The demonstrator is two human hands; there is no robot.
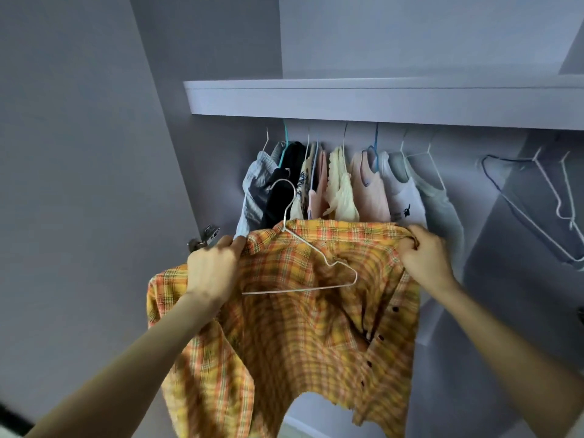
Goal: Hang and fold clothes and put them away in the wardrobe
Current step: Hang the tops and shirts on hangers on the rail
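Observation:
I hold up a yellow and orange plaid shirt (pixel 294 330) in front of the open wardrobe. My left hand (pixel 213 270) grips the shirt's top edge at its left shoulder. My right hand (pixel 425 254) grips the top edge at its right shoulder. A white wire hanger (pixel 316 257) lies partly inside the shirt's neck opening, its hook sticking up above the collar and its right half showing against the fabric. The shirt's dark buttons run down its right side.
Behind the shirt, several garments (pixel 341 184) hang on hangers under a white shelf (pixel 379 99). Empty wire hangers (pixel 550 197) hang at the right. The wardrobe door (pixel 79 184) stands open on the left, with a metal hinge (pixel 205 237) beside my left hand.

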